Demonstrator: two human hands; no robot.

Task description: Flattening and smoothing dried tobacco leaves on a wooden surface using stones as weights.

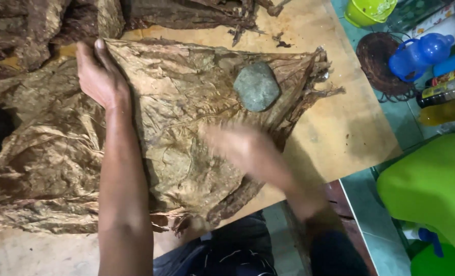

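The large, wrinkled, tan-brown dried leaf [186, 128] lies spread flat on the pale wooden counter [340, 133], on top of further leaves of the same kind. The left hand [99, 74] rests palm-down on the leaf's upper left area, fingers extended and pressed flat against the surface; this grip holds nothing, it only presses. The right hand [243, 148] sits over the leaf's lower centre and is blurred, so whether its grip is spread or pinching cannot be told. A rounded grey-green stone [257, 87] sits on the leaf near its right end, just beside the frayed stem ends [317, 76]

Handling judgement: the leaf appears thin, light, limp and easily torn along its veins and dry edges. Flat palm pressure suits it better than pinching; if lifted, the thicker stem end is likely the safest hold

Darker brown leaves [43, 25] lie along the counter's far edge. A blue plastic bottle [422, 53] and a dark woven basket [378, 64] stand well apart to the right, off the counter
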